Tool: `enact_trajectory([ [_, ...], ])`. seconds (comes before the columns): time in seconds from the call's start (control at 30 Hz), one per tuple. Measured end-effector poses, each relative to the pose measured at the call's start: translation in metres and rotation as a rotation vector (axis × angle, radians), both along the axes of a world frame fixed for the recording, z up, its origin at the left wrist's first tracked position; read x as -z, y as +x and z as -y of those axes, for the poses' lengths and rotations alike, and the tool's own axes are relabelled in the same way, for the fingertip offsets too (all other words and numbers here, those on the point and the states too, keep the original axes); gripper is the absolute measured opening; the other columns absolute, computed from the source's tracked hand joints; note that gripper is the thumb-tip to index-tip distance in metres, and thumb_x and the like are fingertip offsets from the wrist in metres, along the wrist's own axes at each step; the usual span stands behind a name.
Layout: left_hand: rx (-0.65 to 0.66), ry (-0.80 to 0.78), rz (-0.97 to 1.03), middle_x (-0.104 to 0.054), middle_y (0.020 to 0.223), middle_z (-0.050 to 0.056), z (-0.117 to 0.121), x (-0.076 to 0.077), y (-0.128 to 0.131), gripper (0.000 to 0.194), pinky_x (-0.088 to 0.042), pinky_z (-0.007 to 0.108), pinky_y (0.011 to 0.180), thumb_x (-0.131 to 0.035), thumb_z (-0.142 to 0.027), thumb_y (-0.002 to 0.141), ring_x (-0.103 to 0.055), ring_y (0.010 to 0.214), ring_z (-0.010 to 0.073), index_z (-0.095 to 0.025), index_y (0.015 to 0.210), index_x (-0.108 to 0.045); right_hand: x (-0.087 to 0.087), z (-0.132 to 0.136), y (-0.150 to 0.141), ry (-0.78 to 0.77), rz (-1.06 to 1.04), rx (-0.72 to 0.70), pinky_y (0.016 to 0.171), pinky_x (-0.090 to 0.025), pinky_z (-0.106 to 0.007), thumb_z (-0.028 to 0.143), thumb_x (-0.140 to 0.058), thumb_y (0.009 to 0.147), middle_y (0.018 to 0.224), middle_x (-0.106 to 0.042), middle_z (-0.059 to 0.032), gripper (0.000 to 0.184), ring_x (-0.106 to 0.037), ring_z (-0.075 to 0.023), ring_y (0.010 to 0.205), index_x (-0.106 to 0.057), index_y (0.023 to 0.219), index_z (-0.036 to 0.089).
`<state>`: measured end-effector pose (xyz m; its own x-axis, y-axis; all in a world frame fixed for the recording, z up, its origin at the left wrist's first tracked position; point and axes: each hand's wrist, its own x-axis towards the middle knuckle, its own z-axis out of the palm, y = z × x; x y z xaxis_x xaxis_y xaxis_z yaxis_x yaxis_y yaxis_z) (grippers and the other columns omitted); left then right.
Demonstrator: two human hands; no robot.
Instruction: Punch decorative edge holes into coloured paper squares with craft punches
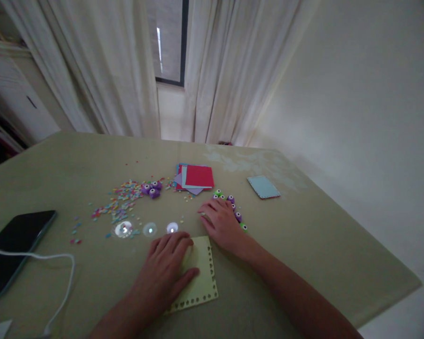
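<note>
A pale yellow sheet (199, 278) lies at the near middle of the table, small dark shapes lining its right and bottom edges. My left hand (169, 268) rests flat on its left part, thumb spread from the fingers. Beyond the sheet, my right hand (221, 223) is low over the table, fingers curled and thumb close to the index finger. A tiny pale speck shows at those fingertips; its kind is unclear. Green eye-topped figures (219, 195) and purple eye-topped figures (238, 216) stand around that hand, partly hidden by it.
Colourful confetti bits (123, 200) scatter at left, beside a purple figure cluster (151, 189). Three clear discs (150, 229) sit before them. A stack of coloured sheets (199, 177) and a light blue card (264, 187) lie farther back. A phone (17, 240) and white cable (61, 256) lie left.
</note>
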<state>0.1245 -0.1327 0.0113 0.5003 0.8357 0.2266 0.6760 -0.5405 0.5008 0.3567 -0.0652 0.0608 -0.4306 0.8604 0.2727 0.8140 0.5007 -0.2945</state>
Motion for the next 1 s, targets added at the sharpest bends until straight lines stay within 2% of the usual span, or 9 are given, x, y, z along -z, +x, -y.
enact_trajectory([
  [0.1,-0.063,-0.15,0.021,-0.07,0.132,0.008,-0.001,-0.002,-0.005,0.066,-0.048,0.049,0.102,-0.088,-0.033,0.083,-0.062,0.121,0.0341,-0.031,0.143,-0.061,0.0,0.014,0.001,-0.03,-0.197,-0.034,0.106,-0.046,-0.044,0.015,-0.064,0.105,0.116,-0.076,-0.0099,0.016,-0.065,-0.027,0.113,-0.075,0.117,0.018],
  [0.17,-0.089,-0.229,0.0,-0.07,0.126,0.007,-0.003,-0.005,-0.01,0.068,-0.048,0.048,0.102,-0.091,-0.033,0.077,-0.062,0.118,0.0343,-0.03,0.14,-0.066,0.004,0.027,0.001,-0.091,-0.368,-0.015,0.096,-0.051,-0.039,0.017,-0.063,0.105,0.111,-0.076,-0.0099,0.016,-0.068,-0.0243,0.103,-0.075,0.115,0.017],
  [0.27,-0.12,-0.266,-0.027,-0.07,0.118,0.006,-0.007,-0.013,-0.015,0.033,-0.046,0.047,0.101,-0.085,-0.034,0.082,-0.062,0.114,0.0332,-0.03,0.113,-0.078,0.01,0.048,-0.001,-0.259,-0.635,0.044,0.081,-0.053,-0.032,0.026,-0.063,0.106,0.101,-0.077,-0.0073,0.017,-0.069,-0.0201,0.088,-0.076,0.113,0.018],
  [0.33,-0.106,-0.298,0.045,-0.072,0.114,0.006,-0.01,-0.019,-0.015,0.012,-0.047,0.045,0.099,-0.076,-0.037,0.091,-0.063,0.11,0.0313,-0.028,0.098,-0.078,0.013,0.057,-0.002,-0.398,-0.812,0.075,0.077,-0.053,-0.03,0.032,-0.062,0.108,0.1,-0.078,-0.0066,0.021,-0.07,-0.0188,0.086,-0.077,0.113,0.019],
  [0.47,-0.025,-0.667,0.327,-0.075,0.095,0.004,-0.008,-0.03,-0.012,0.034,-0.053,0.033,0.081,-0.063,-0.056,0.102,-0.069,0.091,0.0255,-0.024,0.096,-0.074,0.016,0.061,0.0,-0.689,-1.089,0.05,0.073,-0.052,-0.026,0.042,-0.068,0.105,0.099,-0.078,-0.0051,0.026,-0.069,-0.0153,0.081,-0.078,0.114,0.02],
  [0.53,-0.037,-0.851,0.458,-0.078,0.1,0.004,-0.002,-0.033,-0.008,0.043,-0.055,0.031,0.081,-0.064,-0.064,0.101,-0.072,0.094,0.0255,-0.023,0.106,-0.075,0.017,0.061,0.002,-0.791,-1.193,0.02,0.071,-0.051,-0.024,0.044,-0.078,0.099,0.094,-0.077,-0.0027,0.026,-0.067,-0.0132,0.078,-0.08,0.11,0.02],
  [0.6,-0.078,-0.943,0.547,-0.079,0.105,0.007,0.004,-0.034,-0.005,0.051,-0.057,0.03,0.081,-0.066,-0.069,0.099,-0.073,0.096,0.0264,-0.021,0.113,-0.075,0.019,0.062,0.002,-0.9,-1.293,-0.005,0.07,-0.049,-0.022,0.042,-0.086,0.093,0.09,-0.076,-0.0007,0.026,-0.066,-0.0115,0.075,-0.081,0.105,0.02],
  [0.73,-0.113,-1.033,0.628,-0.077,0.09,0.009,0.012,-0.032,0.001,0.058,-0.055,0.028,0.066,-0.07,-0.074,0.093,-0.071,0.079,0.024,-0.017,0.105,-0.076,0.023,0.066,0.001,-1.038,-1.437,-0.054,0.069,-0.05,-0.02,0.034,-0.094,0.087,0.089,-0.077,0.0002,0.025,-0.068,-0.01,0.075,-0.081,0.103,0.02],
  [1.0,-0.134,-1.174,0.685,-0.078,0.088,0.009,0.013,-0.036,0.002,0.059,-0.055,0.028,0.063,-0.078,-0.069,0.088,-0.072,0.076,0.0243,-0.017,0.115,-0.078,0.02,0.065,0.001,-1.044,-1.452,-0.091,0.066,-0.051,-0.02,0.03,-0.095,0.086,0.083,-0.076,0.0,0.022,-0.068,-0.0094,0.07,-0.08,0.096,0.017],
])
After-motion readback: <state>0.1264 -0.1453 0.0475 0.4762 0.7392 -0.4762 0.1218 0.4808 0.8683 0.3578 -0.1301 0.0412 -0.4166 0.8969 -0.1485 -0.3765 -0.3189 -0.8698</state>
